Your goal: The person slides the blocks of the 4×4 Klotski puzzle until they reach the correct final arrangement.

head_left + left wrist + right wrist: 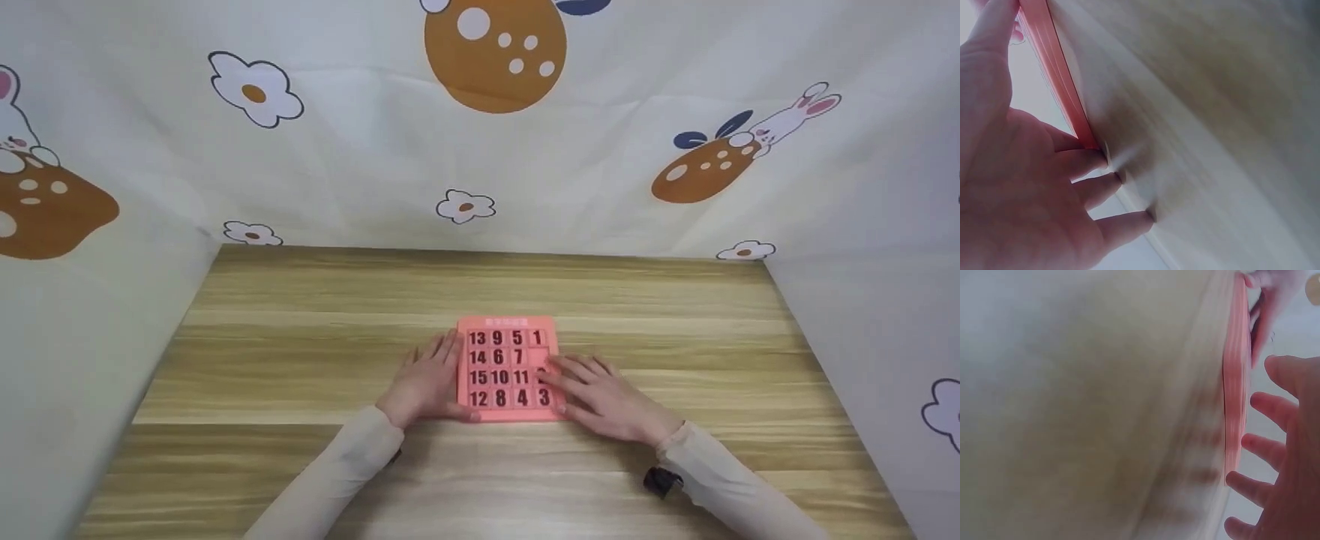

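A pink number slide puzzle (510, 415) lies flat on the wooden table, its numbered tiles in rows and one empty slot (538, 356) in the right column. My left hand (426, 384) rests along its left side, thumb at the lower left corner and fingers extended. The left wrist view shows that hand's (1022, 185) fingertips by the puzzle's side wall (1061, 79). My right hand (616, 401) reaches over the right edge, fingers loosely spread; one fingertip covers part of the tile below the slot. In the right wrist view, this hand's (1283, 450) fingers hover beside the puzzle's edge (1235, 377).
The wooden table (300, 300) spreads out on every side of the puzzle. Pale cloth (360, 150) printed with rabbits and flowers walls it at the back, left and right. A dark object (660, 481) sits at the right wrist.
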`<state>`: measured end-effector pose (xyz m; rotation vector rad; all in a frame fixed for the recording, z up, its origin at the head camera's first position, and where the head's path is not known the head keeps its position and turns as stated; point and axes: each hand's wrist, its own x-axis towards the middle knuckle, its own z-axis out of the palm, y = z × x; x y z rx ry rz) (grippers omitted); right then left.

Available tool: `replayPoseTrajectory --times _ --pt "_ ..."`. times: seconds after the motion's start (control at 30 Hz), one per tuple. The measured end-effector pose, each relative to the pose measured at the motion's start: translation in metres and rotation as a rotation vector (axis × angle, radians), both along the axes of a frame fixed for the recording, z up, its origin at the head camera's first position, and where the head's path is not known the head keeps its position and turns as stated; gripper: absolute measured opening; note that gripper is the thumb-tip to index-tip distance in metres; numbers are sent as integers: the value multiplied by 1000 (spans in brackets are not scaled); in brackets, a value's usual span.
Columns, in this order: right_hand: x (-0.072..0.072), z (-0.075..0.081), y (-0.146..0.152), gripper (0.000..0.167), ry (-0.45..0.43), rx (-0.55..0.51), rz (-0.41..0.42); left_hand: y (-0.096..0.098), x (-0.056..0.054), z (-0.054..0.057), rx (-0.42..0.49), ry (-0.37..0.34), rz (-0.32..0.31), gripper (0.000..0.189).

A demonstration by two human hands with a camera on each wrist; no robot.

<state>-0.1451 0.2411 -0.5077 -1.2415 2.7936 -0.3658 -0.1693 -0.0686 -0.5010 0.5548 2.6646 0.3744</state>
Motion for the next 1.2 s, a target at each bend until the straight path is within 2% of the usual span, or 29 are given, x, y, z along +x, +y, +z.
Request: replayPoseTrajectory --times 0.2,0.43,0.57,0.7,0.8,0.97,1.2 --pt "11 -1 5 53 31 0 14 1 2 1 0 1 -2 129" --pt "12 -3 7 52 36 -19 2 0 2 1 21 24 -16 127" --pt "10 -4 6 50 7 -5 -54 1 2 1 12 16 -11 128" --pt "1 -4 3 51 -25 4 -118 1 2 0 9 5 -1 129" --pt "-5 -4 1 51 -29 -10 -136 2 3 1 9 -2 -2 130" --pt "-5 -6 0 52 -44 -30 -131 2 3 1 -4 -3 -13 130" --pt "6 -4 2 57 -35 -84 -78 1 1 3 -13 8 -14 129"
